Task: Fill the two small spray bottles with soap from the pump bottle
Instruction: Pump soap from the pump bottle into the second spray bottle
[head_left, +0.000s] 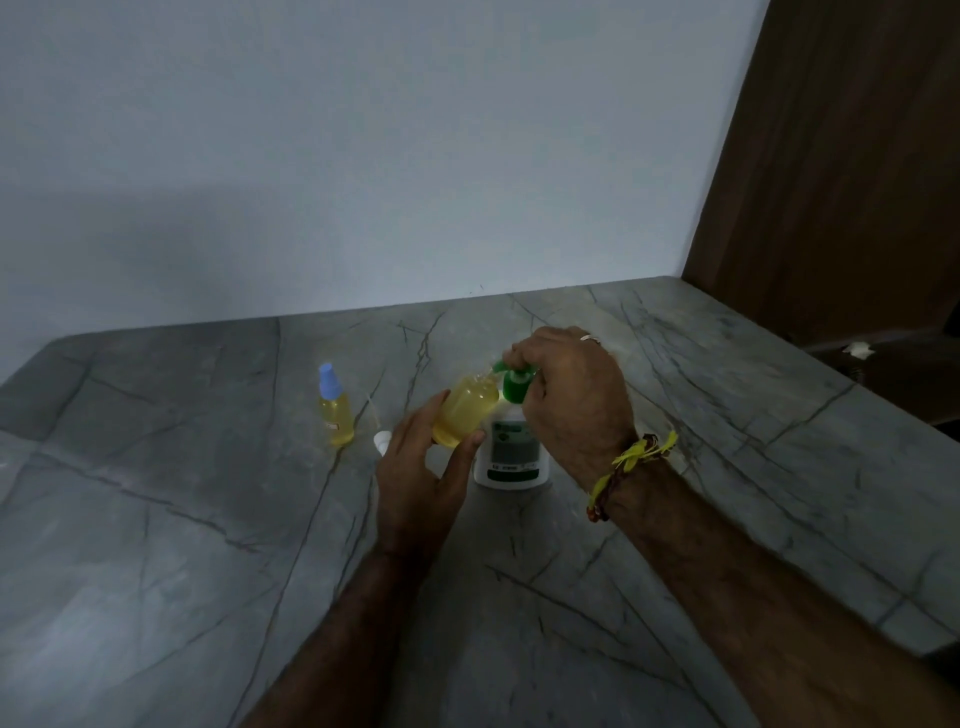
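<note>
Held in the left hand (415, 483), an open spray bottle (464, 413) is tipped under the green pump (517, 383), pressed by the right hand (571, 395). Soap could be spilled onto the bench (208, 545) if the tiny neck is missed.

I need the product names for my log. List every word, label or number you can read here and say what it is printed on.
Nothing can be read for certain.
Pump bottle: a white and green front label with a round logo and a dark strip of letters, too blurred to read.
Capped spray bottle: a small pale sticker with a red mark, too small to read.
Open spray bottle held in the left hand: no label in view.
</note>
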